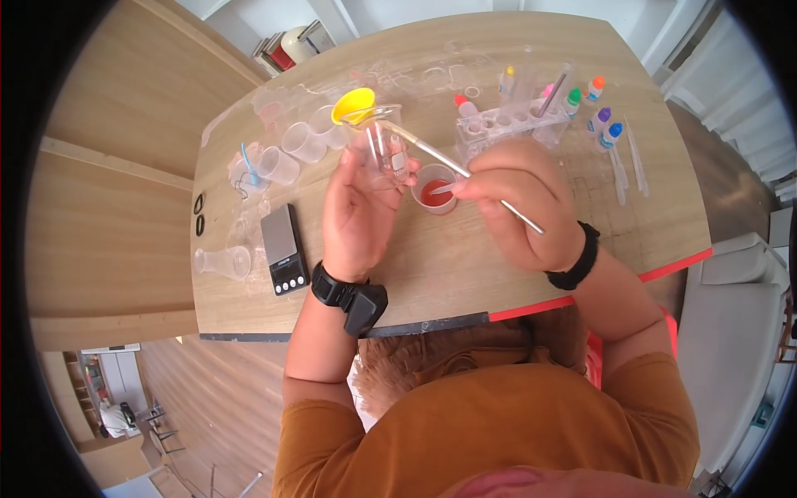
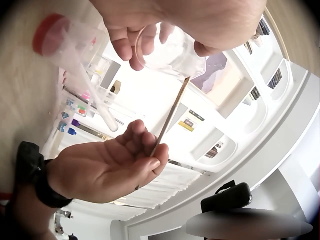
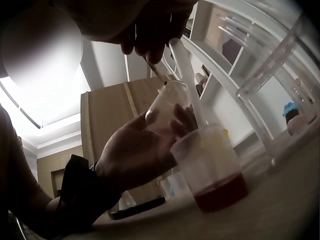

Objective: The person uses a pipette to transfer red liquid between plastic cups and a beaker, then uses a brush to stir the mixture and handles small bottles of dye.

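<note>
The left hand (image 1: 359,217) holds a clear glass beaker (image 1: 383,158), its fingers curled round the side. Between the thumb and fingers of the right hand (image 1: 523,199) is a thin stick-like tool (image 1: 440,156) with a silver handle; its pale end reaches the beaker's rim. The left wrist view shows that tool (image 2: 172,111) with its tip at the mouth of the beaker (image 2: 175,55). A plastic cup (image 3: 205,155) of red liquid stands on the table below the hands, with a pipette (image 3: 187,75) leaning in it.
A yellow cup (image 1: 354,103) and several clear cups (image 1: 304,143) stand behind the left hand. At left are a black scale (image 1: 282,241) and a clear flask (image 1: 222,262). A test-tube rack (image 1: 506,124), coloured-cap bottles (image 1: 599,123) and pipettes (image 1: 636,162) are at right.
</note>
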